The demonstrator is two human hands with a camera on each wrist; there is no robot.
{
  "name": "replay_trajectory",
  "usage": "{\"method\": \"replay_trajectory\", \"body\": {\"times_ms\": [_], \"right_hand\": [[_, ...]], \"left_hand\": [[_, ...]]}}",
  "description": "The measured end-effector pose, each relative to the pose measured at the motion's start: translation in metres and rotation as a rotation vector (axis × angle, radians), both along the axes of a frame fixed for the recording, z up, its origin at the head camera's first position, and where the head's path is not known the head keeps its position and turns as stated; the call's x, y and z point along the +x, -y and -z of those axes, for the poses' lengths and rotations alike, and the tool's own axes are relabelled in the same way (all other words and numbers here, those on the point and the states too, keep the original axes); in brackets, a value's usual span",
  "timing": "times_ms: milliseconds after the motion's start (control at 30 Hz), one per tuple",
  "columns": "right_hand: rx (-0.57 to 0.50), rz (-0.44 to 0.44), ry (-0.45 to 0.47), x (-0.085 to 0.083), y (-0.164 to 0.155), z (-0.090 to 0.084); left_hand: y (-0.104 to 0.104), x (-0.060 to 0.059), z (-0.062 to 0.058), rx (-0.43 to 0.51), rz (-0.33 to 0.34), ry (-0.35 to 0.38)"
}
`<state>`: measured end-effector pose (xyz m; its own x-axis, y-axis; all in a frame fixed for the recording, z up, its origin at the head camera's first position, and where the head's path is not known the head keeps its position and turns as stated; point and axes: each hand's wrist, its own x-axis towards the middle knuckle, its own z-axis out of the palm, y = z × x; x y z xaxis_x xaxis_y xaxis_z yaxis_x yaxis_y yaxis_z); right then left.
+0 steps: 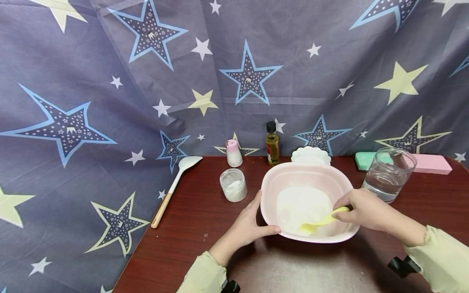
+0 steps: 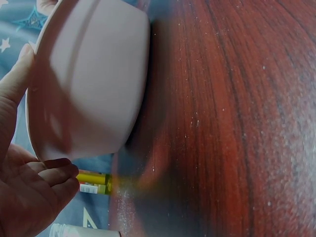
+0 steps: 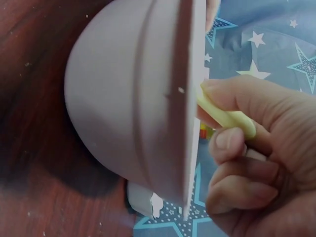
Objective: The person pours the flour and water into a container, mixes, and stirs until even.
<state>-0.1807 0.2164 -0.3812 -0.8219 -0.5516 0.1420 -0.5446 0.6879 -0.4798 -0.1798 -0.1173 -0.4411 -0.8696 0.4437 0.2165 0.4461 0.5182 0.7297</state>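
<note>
A pink bowl (image 1: 269, 195) holds white powder (image 1: 300, 203), which looks like flour. At the bowl's near-left corner, my left hand (image 1: 246, 226) grips the rim, thumb along the near edge and fingers on the left side. In the left wrist view this left hand (image 2: 29, 182) has its fingertips against the bowl's wall (image 2: 98, 79). My right hand (image 1: 364, 209) pinches the handle of a yellow spoon (image 1: 324, 221), whose tip sits in the powder. The right wrist view shows thumb and fingers of the right hand (image 3: 261, 148) around the yellow handle (image 3: 227, 116).
Behind the bowl stand an oil bottle (image 1: 272, 146), a pink-capped shaker (image 1: 234, 154) and a white scalloped dish (image 1: 311, 155). A jar of white powder (image 1: 233, 186) and a long-handled ladle (image 1: 176, 191) are leftward. Rightward are a glass of water (image 1: 388, 177) and green (image 1: 364, 161) and pink blocks (image 1: 428, 163).
</note>
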Motion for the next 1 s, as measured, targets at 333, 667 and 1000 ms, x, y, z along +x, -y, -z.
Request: {"method": "replay_trajectory", "body": {"times_ms": [333,667,1000], "right_hand": [[-0.086,0.019,-0.116,-0.002,0.019,0.015],[-0.116,0.05,-0.132,-0.007,0.04,0.018],[-0.081,0.144,-0.232,-0.015,0.05,0.019]], "left_hand": [[0.0,0.0,0.001,0.003,0.002,0.001],[0.0,0.0,0.001,-0.003,-0.011,0.017],[0.0,-0.001,0.001,-0.004,-0.015,0.021]]}}
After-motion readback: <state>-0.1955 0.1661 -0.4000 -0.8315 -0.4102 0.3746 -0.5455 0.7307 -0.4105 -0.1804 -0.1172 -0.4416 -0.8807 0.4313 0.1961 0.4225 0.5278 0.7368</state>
